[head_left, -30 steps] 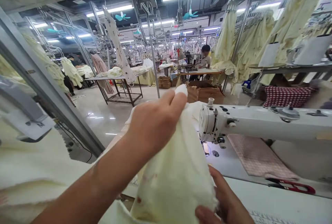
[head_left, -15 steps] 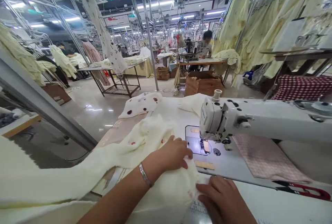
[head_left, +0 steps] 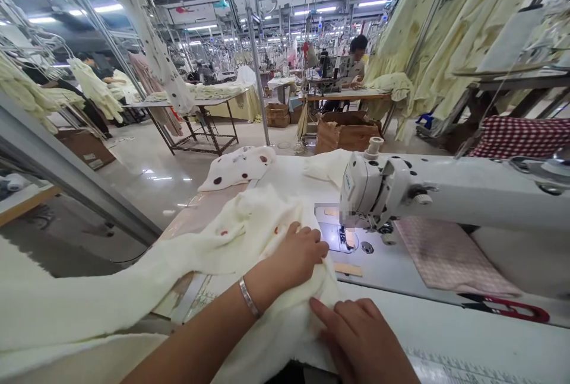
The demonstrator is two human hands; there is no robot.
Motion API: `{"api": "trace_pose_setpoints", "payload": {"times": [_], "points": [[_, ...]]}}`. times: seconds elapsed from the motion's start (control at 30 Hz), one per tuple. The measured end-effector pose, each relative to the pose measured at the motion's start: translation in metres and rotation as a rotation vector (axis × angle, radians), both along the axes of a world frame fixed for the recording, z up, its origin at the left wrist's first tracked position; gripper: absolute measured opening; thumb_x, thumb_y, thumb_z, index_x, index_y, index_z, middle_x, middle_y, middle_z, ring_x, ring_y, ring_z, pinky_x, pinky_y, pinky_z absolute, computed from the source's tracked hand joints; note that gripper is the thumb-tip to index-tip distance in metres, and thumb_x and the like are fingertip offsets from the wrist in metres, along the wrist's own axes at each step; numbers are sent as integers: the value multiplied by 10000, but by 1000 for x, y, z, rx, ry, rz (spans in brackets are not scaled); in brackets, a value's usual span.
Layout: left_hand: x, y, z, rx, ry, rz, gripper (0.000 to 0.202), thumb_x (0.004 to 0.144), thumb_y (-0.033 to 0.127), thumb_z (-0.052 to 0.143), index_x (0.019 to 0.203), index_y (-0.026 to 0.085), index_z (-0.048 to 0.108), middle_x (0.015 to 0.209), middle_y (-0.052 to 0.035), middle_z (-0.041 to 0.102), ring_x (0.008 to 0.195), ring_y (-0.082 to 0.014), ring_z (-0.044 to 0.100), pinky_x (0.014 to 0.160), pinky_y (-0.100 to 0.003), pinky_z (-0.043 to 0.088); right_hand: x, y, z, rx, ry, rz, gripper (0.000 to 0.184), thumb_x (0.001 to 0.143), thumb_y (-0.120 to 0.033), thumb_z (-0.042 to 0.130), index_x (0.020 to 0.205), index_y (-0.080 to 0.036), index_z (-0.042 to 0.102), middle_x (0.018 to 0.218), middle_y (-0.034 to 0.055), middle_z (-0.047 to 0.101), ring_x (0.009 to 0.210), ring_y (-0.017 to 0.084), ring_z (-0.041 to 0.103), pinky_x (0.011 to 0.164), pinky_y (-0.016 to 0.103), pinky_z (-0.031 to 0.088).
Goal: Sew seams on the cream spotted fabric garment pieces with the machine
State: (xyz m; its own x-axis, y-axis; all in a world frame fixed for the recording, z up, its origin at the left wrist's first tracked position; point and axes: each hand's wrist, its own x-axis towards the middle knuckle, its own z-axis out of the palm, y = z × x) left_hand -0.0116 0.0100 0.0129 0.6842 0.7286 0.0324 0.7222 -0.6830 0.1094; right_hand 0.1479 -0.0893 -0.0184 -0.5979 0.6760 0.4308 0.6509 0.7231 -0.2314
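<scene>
Cream fabric (head_left: 240,241) lies in folds across the table left of a white sewing machine (head_left: 378,191), trailing off toward the lower left. My left hand (head_left: 296,256), with a silver bracelet at the wrist, is closed on the bunched cloth with its fingers curled. Closer to me, my right hand (head_left: 356,330) pinches the fabric's near right edge, its index finger on top and the thumb mostly hidden. The machine's lit needle area (head_left: 344,238) is to the right of my left hand, with no cream cloth under it.
Red-handled snips (head_left: 512,308) and a pink checked cloth (head_left: 449,256) lie right of the needle. A spotted white piece (head_left: 238,167) rests at the table's far left. A metal post (head_left: 89,176) slants at left. A co-worker (head_left: 356,57) sits beyond a cardboard box (head_left: 345,132).
My right hand has moved left onto the fabric's edge, drawing it up and baring a dark gap and a ruler strip below. My left hand stays on the cloth. The view has tilted slightly.
</scene>
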Motion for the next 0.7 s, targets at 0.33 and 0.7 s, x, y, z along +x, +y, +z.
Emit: {"api": "trace_pose_setpoints", "payload": {"times": [0.33,0.7], "points": [[-4,3,5,-16,12,-46,104,886,163,485,878,207,580,897,-13,551,889,-193,529,968,-484,282,13,10,16,-16,107,37,202,826,-84,376,683,-198,461,655,-12,546,601,137,472,672,299,317],[14,5,17,8,87,-9,40,822,209,595,788,191,607,870,-43,567,892,-229,519,868,-438,356,24,10,-13,57,176,88,225,846,-99,444,968,-213,595,852,14,653,817,163,560,758,319,398]]}}
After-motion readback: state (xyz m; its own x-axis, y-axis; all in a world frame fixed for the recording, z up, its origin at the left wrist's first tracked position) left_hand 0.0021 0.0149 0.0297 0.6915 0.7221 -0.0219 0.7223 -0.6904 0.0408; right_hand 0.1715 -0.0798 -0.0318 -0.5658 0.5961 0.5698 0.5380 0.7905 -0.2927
